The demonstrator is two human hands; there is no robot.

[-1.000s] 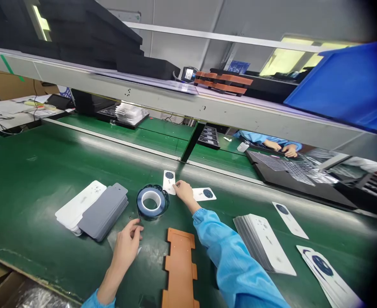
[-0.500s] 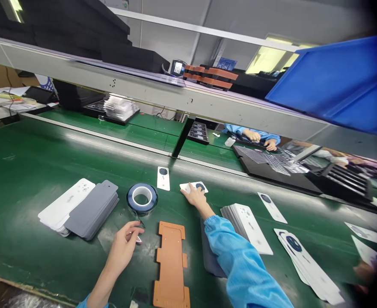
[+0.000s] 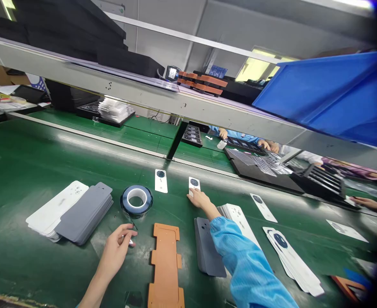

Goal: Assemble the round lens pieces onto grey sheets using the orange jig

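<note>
Green table [image 3: 31, 162] underneath it all. Orange plate [image 3: 165, 267] lay before you, grey stack [image 3: 85, 214] well to its left. Tape roll [image 3: 137, 210] sat beyond your left hand [image 3: 116, 248]. White panel [image 3: 194, 183], dark disc uppermost, was near the far edge, right of the roll; your right hand [image 3: 203, 202] had fingertips on its near end, whether pinching I couldn't tell. Left grip was closed around a small shiny piece [image 3: 131, 242].
</note>
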